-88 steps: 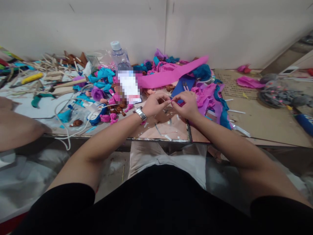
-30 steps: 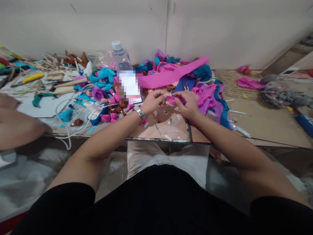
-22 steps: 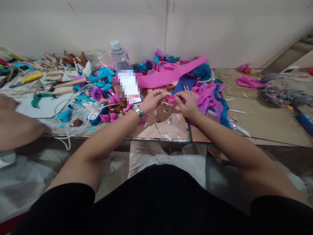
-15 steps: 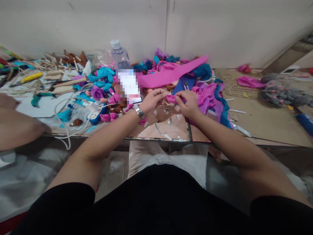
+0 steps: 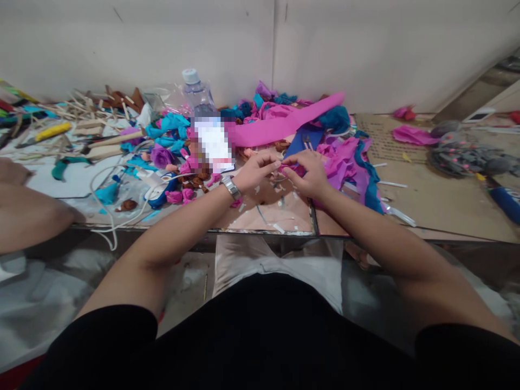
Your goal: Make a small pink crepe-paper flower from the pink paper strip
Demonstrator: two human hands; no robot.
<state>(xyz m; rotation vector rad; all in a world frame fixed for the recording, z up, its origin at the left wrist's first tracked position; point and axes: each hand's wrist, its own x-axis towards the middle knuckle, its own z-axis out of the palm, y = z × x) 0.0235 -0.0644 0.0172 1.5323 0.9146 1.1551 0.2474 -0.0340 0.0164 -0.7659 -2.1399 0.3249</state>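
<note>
My left hand (image 5: 254, 172), with a metal watch on its wrist, and my right hand (image 5: 306, 173) meet over the table's near middle. Both pinch a small pink piece of crepe paper (image 5: 289, 169) between their fingertips. Just behind my hands lie a dark blue sheet (image 5: 301, 142) and a long pink crepe strip (image 5: 284, 125). A heap of pink, purple and teal crepe paper (image 5: 349, 160) lies right beside my right hand.
A water bottle (image 5: 197, 95) stands at the back. Small paper roses (image 5: 162, 156), a white cable (image 5: 117, 208) and a glue gun (image 5: 160, 192) lie left of my hands. Wooden sticks (image 5: 87, 116) pile far left. Another person's arm (image 5: 28, 214) rests at the left edge.
My hands have drawn closer together and slightly toward me, gathering the pink piece tighter between the fingertips. The other person's arm has stayed put.
</note>
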